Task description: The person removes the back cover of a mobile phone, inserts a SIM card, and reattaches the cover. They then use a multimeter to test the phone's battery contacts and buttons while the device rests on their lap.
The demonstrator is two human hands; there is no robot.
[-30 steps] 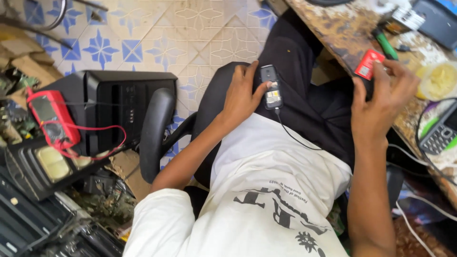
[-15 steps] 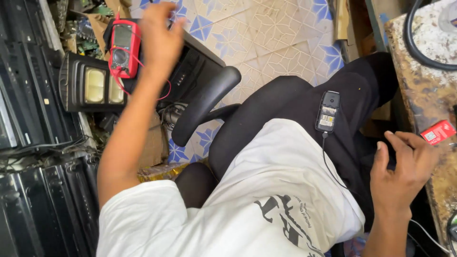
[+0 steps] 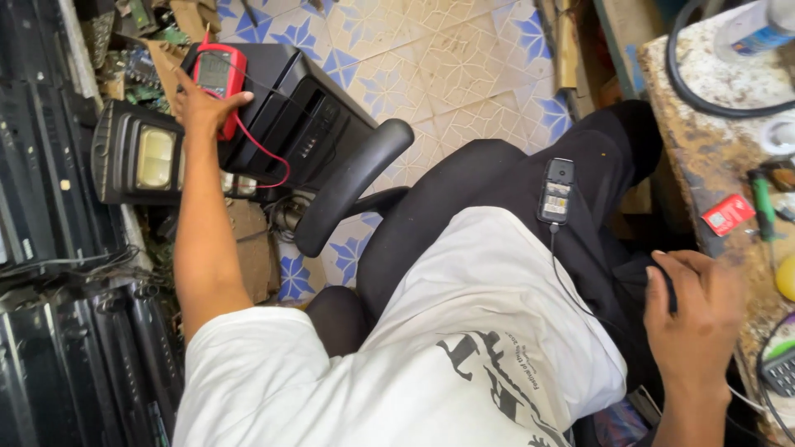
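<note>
A cluttered repair corner, seen from your seat.
Below you: blue-and-cream patterned floor tiles (image 3: 464, 74), a black chair armrest (image 3: 352, 186), a worn workbench (image 3: 704, 174) in daylight.

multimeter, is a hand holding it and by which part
The left hand grips the red multimeter by its lower end; the right hand holds nothing, resting on the thigh.

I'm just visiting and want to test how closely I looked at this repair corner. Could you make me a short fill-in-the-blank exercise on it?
1. The left hand rests on a multimeter whose casing is ____.
2. The small phone lies on the person's ____.
3. The multimeter sits on top of a ____ box standing on the tiled floor.
4. The right hand is next to the workbench and holds ____.

Missing words: red; lap; black; nothing
</note>
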